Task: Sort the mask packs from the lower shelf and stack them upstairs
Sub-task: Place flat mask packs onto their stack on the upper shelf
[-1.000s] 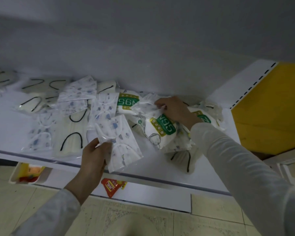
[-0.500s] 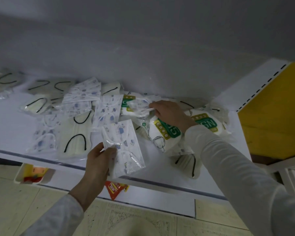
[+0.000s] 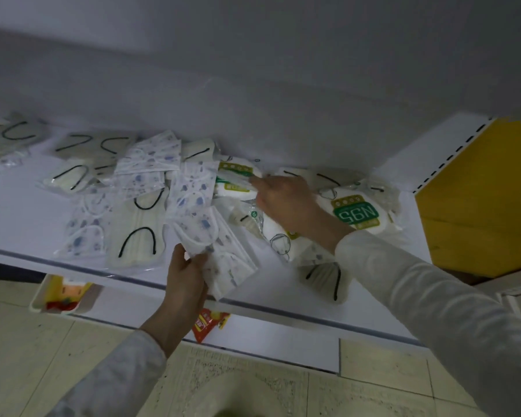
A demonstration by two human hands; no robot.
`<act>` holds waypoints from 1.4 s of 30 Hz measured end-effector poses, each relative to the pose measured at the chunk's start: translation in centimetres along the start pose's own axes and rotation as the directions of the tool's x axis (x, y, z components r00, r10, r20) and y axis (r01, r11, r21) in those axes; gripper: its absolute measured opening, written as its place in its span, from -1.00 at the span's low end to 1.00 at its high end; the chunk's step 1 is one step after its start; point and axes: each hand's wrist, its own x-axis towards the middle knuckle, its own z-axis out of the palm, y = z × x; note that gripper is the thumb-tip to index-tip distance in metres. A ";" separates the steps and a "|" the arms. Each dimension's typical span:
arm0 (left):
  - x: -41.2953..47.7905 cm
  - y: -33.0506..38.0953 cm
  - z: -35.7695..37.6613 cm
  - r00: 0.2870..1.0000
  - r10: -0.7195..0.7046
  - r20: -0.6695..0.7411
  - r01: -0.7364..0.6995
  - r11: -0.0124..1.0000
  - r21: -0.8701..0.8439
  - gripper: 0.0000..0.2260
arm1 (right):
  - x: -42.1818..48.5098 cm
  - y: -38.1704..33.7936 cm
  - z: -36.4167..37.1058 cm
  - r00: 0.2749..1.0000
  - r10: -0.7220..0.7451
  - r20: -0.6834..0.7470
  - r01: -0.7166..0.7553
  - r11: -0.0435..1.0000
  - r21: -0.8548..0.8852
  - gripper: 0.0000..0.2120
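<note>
Head view: on the white shelf (image 3: 21, 212), mask packs lie scattered from 9 o'clock to 3 o'clock. The left hand (image 3: 187, 278), at 6 o'clock of the heap, grips a blue-printed mask pack (image 3: 223, 254) by its near corner. The thumb lies on top and the fingers are curled beneath, hidden by the wrapper. That pack tilts over the shelf's front edge.

The right hand (image 3: 283, 200) reaches in from 4 o'clock, its fingertips touching a clear-wrapped pack with a green label (image 3: 233, 179) near the back wall. The thumb is hidden and the tips are blurred, so I cannot tell whether it pinches or merely touches. A pack under its wrist is mostly covered. An N95 pack (image 3: 357, 213) lies at 3 o'clock of the hand, with its label upside down. Cream packs with black loops (image 3: 137, 233) lie at 9 o'clock. The packs at the far left are cut off and dim.

Since half a second ago the left hand's hold is unchanged. The right hand's fingertips have moved toward 9 o'clock and now cover more of the pack beneath.
</note>
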 end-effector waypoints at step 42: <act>2.4 4.9 -11.8 0.983 0.122 -0.138 -0.107 0.988 0.113 -0.75 | 7.2 -12.1 6.6 0.293 0.687 0.665 -0.952 0.145 0.270 -0.59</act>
